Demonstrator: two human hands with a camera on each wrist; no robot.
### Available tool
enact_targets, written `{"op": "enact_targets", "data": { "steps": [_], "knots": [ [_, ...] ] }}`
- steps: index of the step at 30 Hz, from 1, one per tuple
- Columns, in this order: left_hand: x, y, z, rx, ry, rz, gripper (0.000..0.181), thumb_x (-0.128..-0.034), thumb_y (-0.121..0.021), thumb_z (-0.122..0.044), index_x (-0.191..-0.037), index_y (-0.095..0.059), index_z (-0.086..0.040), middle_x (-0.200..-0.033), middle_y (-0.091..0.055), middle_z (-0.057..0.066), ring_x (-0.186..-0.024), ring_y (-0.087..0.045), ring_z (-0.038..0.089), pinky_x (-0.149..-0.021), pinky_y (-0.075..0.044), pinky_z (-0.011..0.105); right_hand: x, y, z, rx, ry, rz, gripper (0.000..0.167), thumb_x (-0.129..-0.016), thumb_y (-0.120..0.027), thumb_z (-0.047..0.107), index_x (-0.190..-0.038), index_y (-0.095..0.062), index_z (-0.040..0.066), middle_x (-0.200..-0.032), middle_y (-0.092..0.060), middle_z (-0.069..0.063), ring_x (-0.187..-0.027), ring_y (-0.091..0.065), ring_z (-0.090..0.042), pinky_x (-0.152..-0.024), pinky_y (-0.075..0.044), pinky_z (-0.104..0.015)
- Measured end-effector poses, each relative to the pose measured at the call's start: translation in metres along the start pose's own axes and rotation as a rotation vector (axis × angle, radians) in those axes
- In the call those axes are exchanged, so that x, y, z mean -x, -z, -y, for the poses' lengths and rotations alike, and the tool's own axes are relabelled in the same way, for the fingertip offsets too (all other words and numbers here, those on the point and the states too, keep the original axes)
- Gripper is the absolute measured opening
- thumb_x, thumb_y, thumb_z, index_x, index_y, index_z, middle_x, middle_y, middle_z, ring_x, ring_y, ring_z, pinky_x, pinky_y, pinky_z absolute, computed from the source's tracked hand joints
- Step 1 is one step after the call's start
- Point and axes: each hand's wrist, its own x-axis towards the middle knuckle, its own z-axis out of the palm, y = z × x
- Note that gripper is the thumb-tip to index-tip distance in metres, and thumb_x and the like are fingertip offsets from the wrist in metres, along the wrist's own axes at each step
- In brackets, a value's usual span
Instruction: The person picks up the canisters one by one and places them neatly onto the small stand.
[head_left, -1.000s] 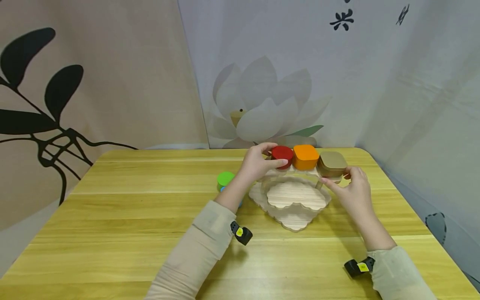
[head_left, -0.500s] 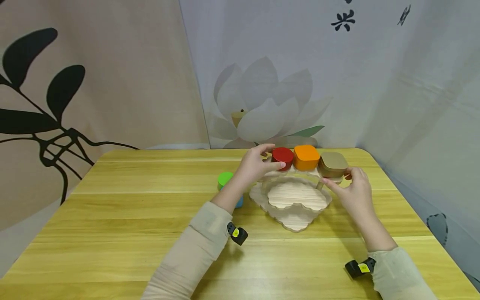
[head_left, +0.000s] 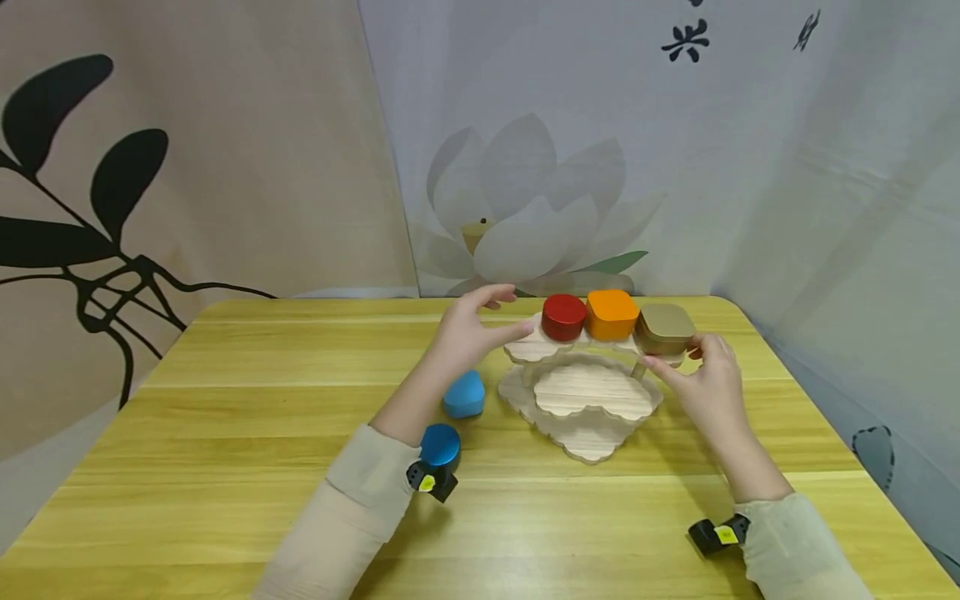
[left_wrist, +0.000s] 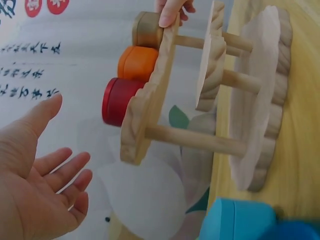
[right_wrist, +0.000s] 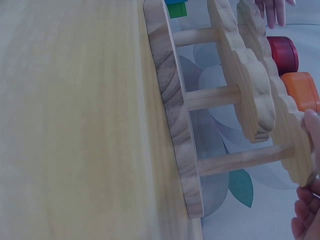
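The three-tiered wooden stand (head_left: 594, 390) rests on the table (head_left: 225, 467), its shelves hiding most of its posts from the head view. At the stand's right end, the right hand (head_left: 708, 379) pinches the edge of the top shelf, thumb above and fingers curled beneath; the right wrist view cuts this hand off. Whether its fingertips also touch the gold block (head_left: 665, 327) is hard to tell. The left hand (head_left: 467, 337) is in the air just beside the stand's left end, thumb and fingers well apart, holding nothing. Along the stand's top shelf sit a red block (head_left: 564, 317), an orange block (head_left: 612, 314) and the gold one, the last out of the right wrist view. Left of the stand lie a light blue block (head_left: 464, 395), and, nearer the person, a darker blue block (head_left: 440, 444), partly covered by a black wrist camera (head_left: 432, 481). Beyond the stand's base, only a small part of a green block (right_wrist: 177, 10) shows in the right wrist view.
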Motion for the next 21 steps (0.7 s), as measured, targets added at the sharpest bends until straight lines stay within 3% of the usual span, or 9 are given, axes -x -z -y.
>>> {"op": "enact_targets", "data": {
  "steps": [9, 21],
  "knots": [
    [0.022, 0.022, 0.015, -0.019, 0.023, -0.012, 0.055, -0.0827, -0.077, -0.031, -0.132, -0.057, -0.018, -0.122, -0.059, -0.005, -0.114, -0.047, 0.018, -0.094, -0.039, 0.042, 0.000, 0.000, 0.000, -0.002, 0.000, 0.006, 0.053, -0.079, -0.080, 0.031, -0.102, -0.052, -0.008, -0.091, -0.045, -0.016, -0.086, -0.038, -0.031, -0.070, -0.028, -0.038],
    [0.031, 0.048, 0.062, -0.014, 0.102, -0.022, 0.058, -0.0848, -0.075, -0.030, -0.136, -0.053, -0.014, -0.127, -0.058, 0.004, -0.115, -0.047, 0.022, -0.091, -0.037, 0.043, 0.000, 0.000, 0.000, -0.005, -0.002, -0.002, 0.051, -0.079, -0.080, 0.031, -0.099, -0.052, -0.007, -0.091, -0.045, -0.016, -0.086, -0.038, -0.030, -0.070, -0.027, -0.038]
  ]
}}
